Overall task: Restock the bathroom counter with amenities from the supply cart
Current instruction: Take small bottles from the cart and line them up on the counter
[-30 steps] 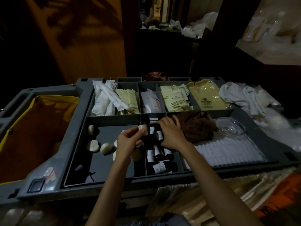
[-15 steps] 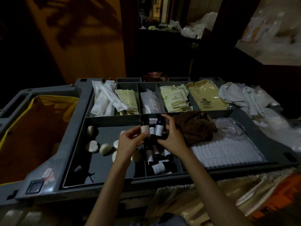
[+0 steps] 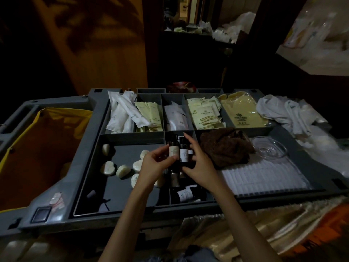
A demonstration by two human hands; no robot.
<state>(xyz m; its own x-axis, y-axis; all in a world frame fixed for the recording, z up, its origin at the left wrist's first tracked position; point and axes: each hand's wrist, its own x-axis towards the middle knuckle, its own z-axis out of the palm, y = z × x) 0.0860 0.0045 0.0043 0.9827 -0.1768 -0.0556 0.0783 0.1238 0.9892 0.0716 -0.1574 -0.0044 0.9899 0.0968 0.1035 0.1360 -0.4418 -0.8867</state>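
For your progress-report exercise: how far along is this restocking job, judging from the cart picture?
Done: nothing delivered shows; the bathroom counter is out of view. In hand: the left hand grips one dark bottle, the right hand pinches a second bottle, both held above the spare bottles in the cart. Left: carrying them to the counter.

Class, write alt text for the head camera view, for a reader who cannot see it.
The left hand holds one small dark bottle and the right hand a second bottle, above a grey supply cart. Round soaps lie left of them, and sachets fill the back compartments.
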